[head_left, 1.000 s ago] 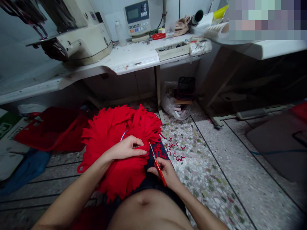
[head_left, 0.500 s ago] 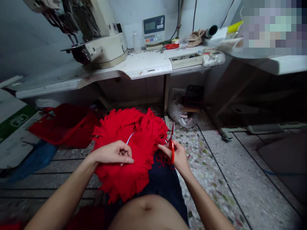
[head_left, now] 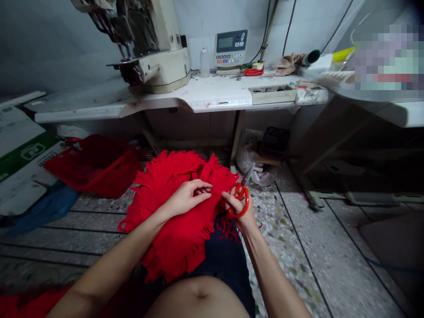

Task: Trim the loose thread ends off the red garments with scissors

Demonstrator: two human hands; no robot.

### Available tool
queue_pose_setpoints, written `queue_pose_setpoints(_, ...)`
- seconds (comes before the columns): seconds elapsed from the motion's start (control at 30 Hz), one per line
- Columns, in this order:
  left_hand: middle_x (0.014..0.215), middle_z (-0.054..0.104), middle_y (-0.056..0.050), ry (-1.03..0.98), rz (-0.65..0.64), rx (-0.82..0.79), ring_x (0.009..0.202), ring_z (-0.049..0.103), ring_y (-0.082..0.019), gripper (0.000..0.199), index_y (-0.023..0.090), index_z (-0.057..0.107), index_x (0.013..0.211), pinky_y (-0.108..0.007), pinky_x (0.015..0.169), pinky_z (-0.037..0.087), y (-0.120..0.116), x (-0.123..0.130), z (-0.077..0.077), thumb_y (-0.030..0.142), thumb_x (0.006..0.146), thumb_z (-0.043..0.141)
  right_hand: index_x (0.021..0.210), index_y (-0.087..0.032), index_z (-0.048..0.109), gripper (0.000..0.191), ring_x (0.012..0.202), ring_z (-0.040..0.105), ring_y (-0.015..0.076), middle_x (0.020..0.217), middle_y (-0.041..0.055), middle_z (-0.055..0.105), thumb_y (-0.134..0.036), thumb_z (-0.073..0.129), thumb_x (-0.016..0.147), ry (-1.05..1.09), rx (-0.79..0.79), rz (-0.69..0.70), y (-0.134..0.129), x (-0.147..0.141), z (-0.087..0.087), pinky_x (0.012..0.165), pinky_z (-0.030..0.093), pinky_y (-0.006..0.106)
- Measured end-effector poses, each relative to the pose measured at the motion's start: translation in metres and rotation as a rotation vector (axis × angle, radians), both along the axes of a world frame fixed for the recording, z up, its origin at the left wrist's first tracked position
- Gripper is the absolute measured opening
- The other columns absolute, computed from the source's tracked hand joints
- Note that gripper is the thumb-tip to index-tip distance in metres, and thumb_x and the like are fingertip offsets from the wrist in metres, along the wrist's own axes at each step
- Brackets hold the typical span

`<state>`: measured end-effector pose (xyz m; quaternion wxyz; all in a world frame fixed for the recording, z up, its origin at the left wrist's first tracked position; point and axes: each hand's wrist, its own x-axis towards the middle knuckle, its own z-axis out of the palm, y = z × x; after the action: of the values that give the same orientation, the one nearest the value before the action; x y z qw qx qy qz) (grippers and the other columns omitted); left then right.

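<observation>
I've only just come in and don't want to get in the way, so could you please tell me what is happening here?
A person has a heap of red fabric pieces on their lap. The left hand is over the heap, fingers loosely curled; whether it grips a piece is unclear. The right hand holds red-handled scissors, blades pointing away from the body. Red scraps lie on the dark trousers.

Ruffled heap of red fabric (head_left: 188, 223) across the lap (head_left: 228, 258), orange-handled scissors (head_left: 244, 185) just beside it, blades forward.
</observation>
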<state>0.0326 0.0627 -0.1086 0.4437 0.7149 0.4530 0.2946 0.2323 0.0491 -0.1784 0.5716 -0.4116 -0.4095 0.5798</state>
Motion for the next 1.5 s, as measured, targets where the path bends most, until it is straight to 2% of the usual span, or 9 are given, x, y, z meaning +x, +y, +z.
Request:
queue_pose_setpoints(0.07, 0.108, 0.073, -0.011, -0.047, -0.062, -0.106, 0.095, 0.067, -0.02, 0.037, 0.013, 0.071, 0.119, -0.03, 0.086, 0.051, 0.0, 0.005, -0.002, 0.035, 0.088, 0.071, 0.077, -0.023, 0.048, 0.036, 0.043, 0.049, 0.0118, 0.051, -0.0069, 0.053, -0.038, 0.081, 0.08, 0.06, 0.027, 0.018, -0.008, 0.004, 0.005, 0.047, 0.039, 0.024)
queue_pose_setpoints(0.2, 0.085, 0.071, -0.004, -0.093, -0.129, -0.299, 0.074, 0.062, -0.014, 0.032, 0.012, 0.073, 0.099, -0.024, 0.071, 0.046, -0.002, 0.01, 0.002, 0.039, 0.082, 0.078, 0.076, -0.023, 0.049, 0.037, 0.044, 0.051, 0.0126, 0.055, -0.0046, 0.058, -0.036, 0.084, 0.079, 0.048, 0.05, -0.018, -0.019, 0.018, 0.018, 0.049, 0.041, 0.026)
queue_pose_setpoints(0.37, 0.08, 0.062, 0.001, -0.113, -0.186, -0.334, 0.068, 0.053, -0.01, 0.029, 0.012, 0.072, 0.088, -0.021, 0.065, 0.041, -0.008, 0.018, 0.016, 0.037, 0.078, 0.081, 0.072, -0.021, 0.05, 0.045, 0.047, 0.057, 0.013, 0.078, 0.0037, 0.069, -0.044, 0.088, 0.072, -0.057, -0.002, -0.01, -0.034, 0.037, 0.028, 0.048, 0.046, 0.027)
queue_pose_setpoints(0.5, 0.078, 0.062, 0.0, -0.09, -0.219, -0.337, 0.068, 0.051, -0.01, 0.026, 0.011, 0.073, 0.086, -0.02, 0.064, 0.039, -0.012, 0.028, 0.025, 0.036, 0.081, 0.078, 0.072, -0.021, 0.052, 0.045, 0.045, 0.055, 0.0117, 0.072, 0.0018, 0.068, -0.05, 0.085, 0.075, -0.158, -0.065, 0.034, -0.06, 0.038, 0.017, 0.046, 0.043, 0.024)
queue_pose_setpoints(0.63, 0.068, 0.06, 0.001, -0.061, -0.123, -0.35, 0.062, 0.049, -0.009, 0.028, 0.01, 0.073, 0.08, -0.02, 0.061, 0.037, -0.014, 0.031, 0.026, 0.038, 0.08, 0.079, 0.076, -0.022, 0.05, 0.045, 0.045, 0.049, 0.0123, 0.054, -0.0045, 0.055, -0.06, 0.072, 0.086, -0.215, -0.112, 0.136, -0.092, 0.036, -0.007, 0.046, 0.038, 0.024)
queue_pose_setpoints(0.8, 0.069, 0.061, 0.001, -0.065, -0.006, -0.318, 0.063, 0.051, -0.01, 0.033, 0.01, 0.074, 0.081, -0.021, 0.061, 0.038, -0.016, 0.031, 0.019, 0.042, 0.078, 0.08, 0.088, -0.02, 0.053, 0.043, 0.073, 0.056, 0.0165, 0.081, 0.0016, 0.059, -0.062, 0.048, 0.101, -0.335, 0.037, 0.367, -0.118, 0.041, -0.024, 0.066, 0.044, 0.027)
queue_pose_setpoints(0.97, 0.078, 0.069, -0.003, -0.054, -0.031, -0.353, 0.067, 0.057, -0.012, 0.036, 0.01, 0.077, 0.093, -0.022, 0.065, 0.041, -0.02, 0.033, 0.009, 0.044, 0.08, 0.078, 0.09, -0.021, 0.051, 0.041, 0.07, 0.052, 0.0151, 0.078, -0.0013, 0.055, -0.059, 0.046, 0.103, -0.374, 0.057, 0.442, -0.115, 0.041, -0.019, 0.065, 0.041, 0.026)
queue_pose_setpoints(1.23, 0.068, 0.062, 0.001, -0.016, -0.079, -0.35, 0.061, 0.05, -0.01, 0.036, 0.009, 0.077, 0.086, -0.021, 0.06, 0.037, -0.024, 0.032, 0.006, 0.045, 0.08, 0.078, 0.08, -0.021, 0.046, 0.044, 0.062, 0.046, 0.0125, 0.07, -0.004, 0.05, -0.06, 0.053, 0.099, -0.417, 0.08, 0.416, -0.099, 0.036, -0.019, 0.058, 0.034, 0.024)
queue_pose_setpoints(1.5, 0.068, 0.063, -0.002, -0.016, -0.077, -0.39, 0.062, 0.053, -0.012, 0.041, 0.009, 0.077, 0.083, -0.022, 0.059, 0.039, -0.023, 0.03, 0.001, 0.05, 0.076, 0.08, 0.069, -0.024, 0.038, 0.059, 0.042, 0.039, 0.0087, 0.052, -0.0104, 0.037, -0.065, 0.079, 0.076, -0.242, -0.203, 0.382, -0.106, 0.031, -0.046, 0.041, 0.027, 0.022)
